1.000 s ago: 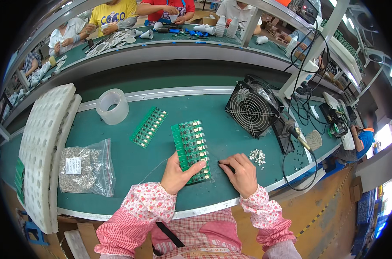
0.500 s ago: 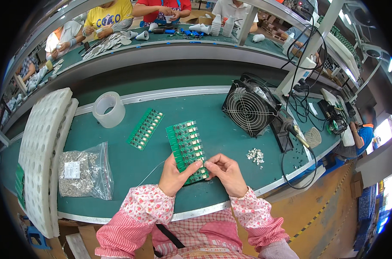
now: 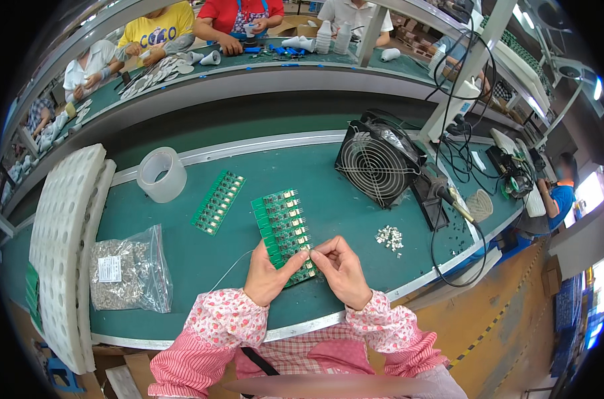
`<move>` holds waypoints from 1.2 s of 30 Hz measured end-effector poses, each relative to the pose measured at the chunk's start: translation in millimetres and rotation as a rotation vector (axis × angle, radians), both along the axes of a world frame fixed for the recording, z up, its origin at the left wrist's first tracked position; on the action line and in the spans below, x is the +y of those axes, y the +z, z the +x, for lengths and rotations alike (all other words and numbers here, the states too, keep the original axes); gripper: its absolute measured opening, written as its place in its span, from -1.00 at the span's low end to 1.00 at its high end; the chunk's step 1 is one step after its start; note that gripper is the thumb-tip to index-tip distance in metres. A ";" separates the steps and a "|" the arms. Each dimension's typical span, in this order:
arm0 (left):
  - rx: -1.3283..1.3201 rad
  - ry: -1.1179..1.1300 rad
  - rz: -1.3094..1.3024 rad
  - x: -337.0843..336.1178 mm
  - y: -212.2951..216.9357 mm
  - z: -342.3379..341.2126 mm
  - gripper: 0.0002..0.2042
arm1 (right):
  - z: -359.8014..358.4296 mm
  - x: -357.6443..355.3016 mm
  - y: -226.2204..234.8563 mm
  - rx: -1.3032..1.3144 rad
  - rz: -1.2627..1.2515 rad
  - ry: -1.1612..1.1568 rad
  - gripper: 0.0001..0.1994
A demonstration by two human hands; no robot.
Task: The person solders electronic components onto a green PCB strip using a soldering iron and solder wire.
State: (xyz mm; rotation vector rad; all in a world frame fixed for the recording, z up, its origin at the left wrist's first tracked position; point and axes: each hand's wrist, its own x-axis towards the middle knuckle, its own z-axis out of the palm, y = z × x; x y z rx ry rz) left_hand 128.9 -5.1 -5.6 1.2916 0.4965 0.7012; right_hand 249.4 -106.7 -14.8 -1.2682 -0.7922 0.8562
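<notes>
A green circuit board panel, lined with rows of small parts and white connectors along its right side, is tilted up in front of me. My left hand grips its lower left part, the thumb lying across the face. At the panel's lower right edge, the thumb and fingers of my right hand are pinched together by the connectors. Whatever sits between those fingertips is too small to make out. Farther back and to the left, a second green panel lies flat. A pile of small white connectors is right of my right hand.
Left on the bench are a clear tape roll, a zip bag of small parts and upright white foam trays. Rightward stand a black fan and a soldering iron with loose cables. Several people work across the bench.
The whole view has shifted slightly. My right fingertips have moved a little up along the panel's edge, while my left hand keeps its grip. A co-worker in red has lowered a hand to the far bench.
</notes>
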 end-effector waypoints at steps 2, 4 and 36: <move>0.003 0.018 0.048 0.2 -3.1 1.6 -0.72 | 3.3 0.7 -1.2 0.040 -0.003 0.027 -0.88; 0.006 0.008 0.052 -0.9 1.0 2.5 -0.72 | 5.4 -0.3 -1.2 0.075 -0.002 0.041 -0.88; -0.093 -0.019 -0.270 3.6 5.1 -0.3 -0.63 | 40.0 -13.7 19.3 -1.203 -0.107 -0.198 -0.84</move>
